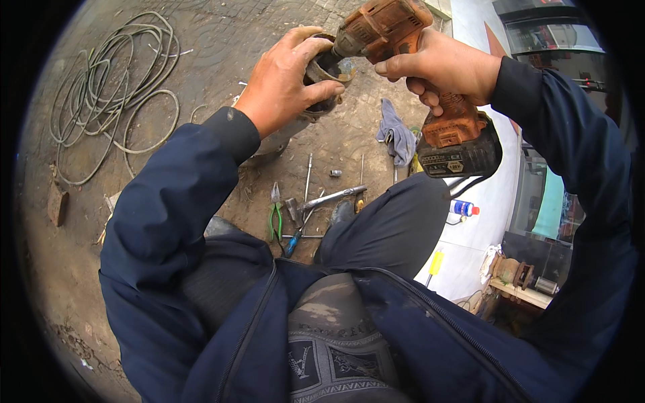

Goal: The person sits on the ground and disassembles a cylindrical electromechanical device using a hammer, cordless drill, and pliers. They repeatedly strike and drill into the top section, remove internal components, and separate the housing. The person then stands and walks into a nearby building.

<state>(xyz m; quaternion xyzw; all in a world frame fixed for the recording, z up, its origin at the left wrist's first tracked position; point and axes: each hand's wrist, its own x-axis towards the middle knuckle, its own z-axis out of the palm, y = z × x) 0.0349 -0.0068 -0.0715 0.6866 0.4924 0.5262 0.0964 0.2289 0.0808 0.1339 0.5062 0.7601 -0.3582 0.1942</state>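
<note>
My right hand is wrapped round the grip of a worn orange cordless impact wrench. A black battery pack sits at the foot of the grip. The tool's nose points left into the open top of a round, grimy metal housing. Around that housing's rim curls my left hand, thumb on the near side and fingers over the far side. The tip of the impact wrench is hidden inside the rim. A greyish body below the housing is mostly covered by my left hand and sleeve.
On the dirty ground between my legs lie green-handled pliers, a socket wrench, a small socket and a blue-handled screwdriver. A grey rag lies beyond. Left is a coiled hose; right, a blue can.
</note>
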